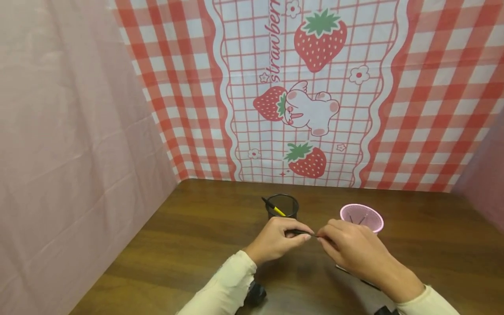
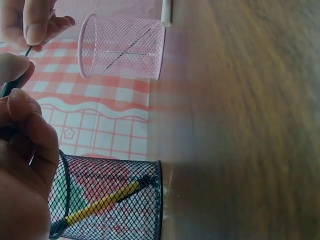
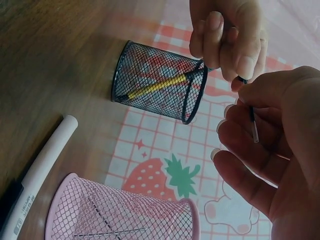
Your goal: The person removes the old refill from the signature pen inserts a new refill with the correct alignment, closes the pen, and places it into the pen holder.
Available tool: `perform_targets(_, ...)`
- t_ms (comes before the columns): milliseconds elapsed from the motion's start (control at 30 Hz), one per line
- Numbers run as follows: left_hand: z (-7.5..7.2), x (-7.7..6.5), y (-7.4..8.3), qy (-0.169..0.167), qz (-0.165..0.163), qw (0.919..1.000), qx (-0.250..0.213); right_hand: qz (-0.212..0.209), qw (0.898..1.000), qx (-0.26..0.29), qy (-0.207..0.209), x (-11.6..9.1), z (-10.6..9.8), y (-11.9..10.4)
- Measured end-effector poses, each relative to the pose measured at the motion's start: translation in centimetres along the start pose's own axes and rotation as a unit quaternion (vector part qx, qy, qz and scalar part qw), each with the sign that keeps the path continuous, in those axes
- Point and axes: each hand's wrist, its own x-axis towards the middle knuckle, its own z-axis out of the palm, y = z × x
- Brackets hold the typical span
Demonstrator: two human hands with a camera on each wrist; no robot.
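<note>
My left hand (image 1: 273, 239) grips a slim black pen barrel (image 1: 295, 232), its tip end toward the right. Close beside it, my right hand (image 1: 350, 245) pinches a thin dark refill-like rod (image 3: 253, 125) at that end of the barrel. The rod's clear end sticks out past the right thumb in the right wrist view, where the remaining right fingers are spread loosely. How deep the rod sits in the barrel is hidden by the fingertips.
Behind the left hand stands a black mesh cup (image 1: 292, 206) with a yellow-and-black pen (image 1: 278, 211). A pink mesh cup (image 1: 381, 223) holding thin rods stands behind the right hand. A white marker with a dark end (image 3: 50, 155) lies on the wooden table (image 1: 189, 245).
</note>
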Motion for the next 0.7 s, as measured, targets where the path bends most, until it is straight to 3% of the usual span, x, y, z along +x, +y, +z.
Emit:
perform_targets(200, 0.27, -0.01, 0.13, 0.018, 0.003, 0.9997, 0.017, -0.004, 1.0, 0.0, 0.004, 0.03, -0.12, -0.01)
perform_targets(367, 0.22, -0.12, 0.18, 0.024, 0.009, 0.9997, 0.004, -0.005, 1.0, 0.004, 0.006, 0.13, -0.06, -0.08)
perform_targets(700, 0.13, 0.03, 0.17, 0.017, 0.015, 0.9997, 0.005, 0.006, 1.0, 0.005, -0.006, -0.03, -0.41, 0.11)
